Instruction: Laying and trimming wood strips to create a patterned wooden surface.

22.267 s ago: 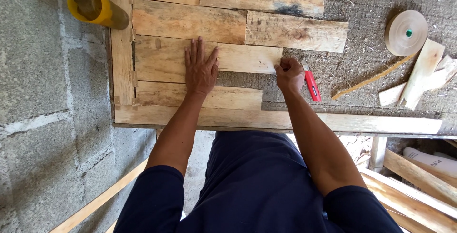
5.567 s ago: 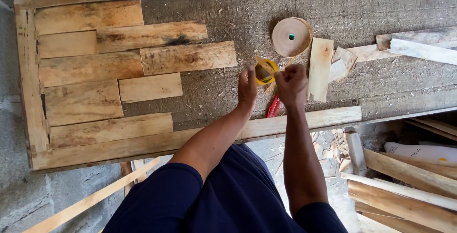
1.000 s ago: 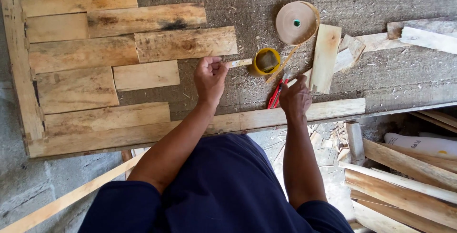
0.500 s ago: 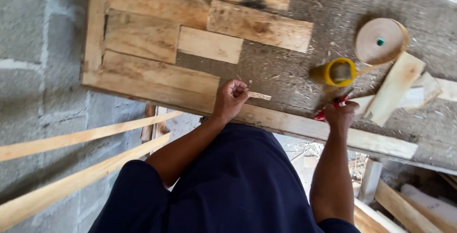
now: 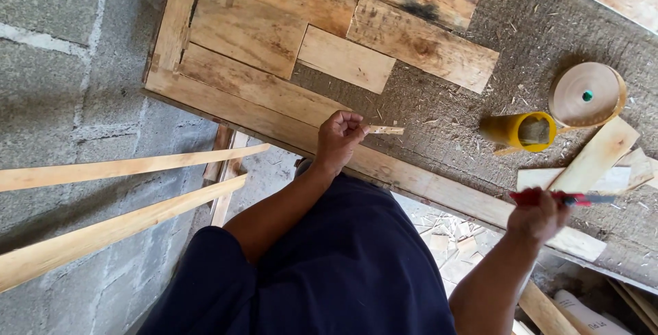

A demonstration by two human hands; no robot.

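**Here, a sliver in one hand and a knife in the other, over a half-filled panel**

Largest first: a rough board (image 5: 439, 122) lies flat, strewn with shavings, and a wooden frame (image 5: 171, 33) edges its left and near sides. Inside the frame, planks (image 5: 253, 27) of mixed lengths sit butted together, filling the left part only; the right part is bare. The shortest plank (image 5: 346, 59) marks the ragged end of the middle row.

Next, two long battens (image 5: 116, 198) slant across the grey block floor (image 5: 62, 54) at left, well apart from the work.

On the bare part of the board, a yellow pot (image 5: 521, 131) lies on its side, and a tape roll (image 5: 588, 94) rests just beyond it. Offcuts (image 5: 596, 160) lie near the frame's right end.

Smallest: the left hand (image 5: 339, 140) is closed, pinching a thin sliver (image 5: 386, 130) between fingertips, held just above the near frame rail. The right hand (image 5: 538, 215) is fisted around a red knife (image 5: 562, 199), blade pointing right, over the rail beside the offcuts.

By my reading, the step in hand is trimming or fitting a small piece for the panel. The next move calls for bringing the sliver to the spot it suits, and for keeping the blade clear of the pinching fingers.
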